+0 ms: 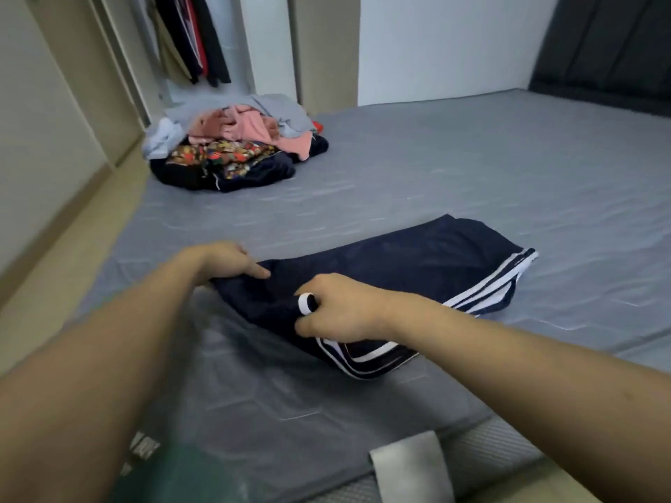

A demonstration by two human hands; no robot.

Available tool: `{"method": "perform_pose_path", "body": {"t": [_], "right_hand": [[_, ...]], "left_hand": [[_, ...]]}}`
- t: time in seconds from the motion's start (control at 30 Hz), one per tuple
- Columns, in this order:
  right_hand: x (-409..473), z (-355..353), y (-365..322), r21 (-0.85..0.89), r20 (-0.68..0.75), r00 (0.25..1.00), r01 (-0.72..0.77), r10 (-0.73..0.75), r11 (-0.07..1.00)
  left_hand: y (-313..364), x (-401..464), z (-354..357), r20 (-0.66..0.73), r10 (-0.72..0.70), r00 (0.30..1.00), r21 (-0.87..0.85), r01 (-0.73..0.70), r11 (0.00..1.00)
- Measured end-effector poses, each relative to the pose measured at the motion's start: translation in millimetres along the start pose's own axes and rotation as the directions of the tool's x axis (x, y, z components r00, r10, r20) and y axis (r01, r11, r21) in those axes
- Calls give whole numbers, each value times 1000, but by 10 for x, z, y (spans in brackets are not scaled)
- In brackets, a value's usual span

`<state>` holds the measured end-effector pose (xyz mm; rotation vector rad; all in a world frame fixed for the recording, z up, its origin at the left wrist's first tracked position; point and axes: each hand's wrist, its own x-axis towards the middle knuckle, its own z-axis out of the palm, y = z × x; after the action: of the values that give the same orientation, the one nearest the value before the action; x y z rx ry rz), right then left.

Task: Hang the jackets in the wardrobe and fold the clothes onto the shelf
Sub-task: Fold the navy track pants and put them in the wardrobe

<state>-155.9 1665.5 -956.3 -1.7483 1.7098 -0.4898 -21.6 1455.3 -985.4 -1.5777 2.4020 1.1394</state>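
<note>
Head view: left hand [227, 261] pinching the waistband end of navy shorts [399, 281] at frame centre, right hand [339, 308] gripping the near white-striped edge. Spread flat on grey mattress [472, 168]. Light, limp, probably slippery; best held by hems. Unfolded pile [236, 147] upper left.

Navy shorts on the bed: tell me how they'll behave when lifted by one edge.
The shorts would probably droop and unfold, since the thin fabric lies flat and creased on the bed. They look light. The sheen hints they may slip, so the right hand pinching them seems wise.
</note>
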Motion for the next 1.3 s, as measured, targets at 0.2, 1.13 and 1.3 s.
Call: {"method": "perform_pose_path", "body": {"t": [0.2,1.13,1.3], "right_hand": [[226,-266,-140,424,340,926,-307,164,852],[-607,-1631,2625,248,-485,557,-652,674,717],[-525,-1474,2747,203,-306,736,-570,605,796]], "left_hand": [[-537,-285,-243,130,259,957,-878,-10,478],[2728,1325,1957,-291,414,862,309,-325,894],[2369,872,1802,-614,423,667,491,-97,866]]}}
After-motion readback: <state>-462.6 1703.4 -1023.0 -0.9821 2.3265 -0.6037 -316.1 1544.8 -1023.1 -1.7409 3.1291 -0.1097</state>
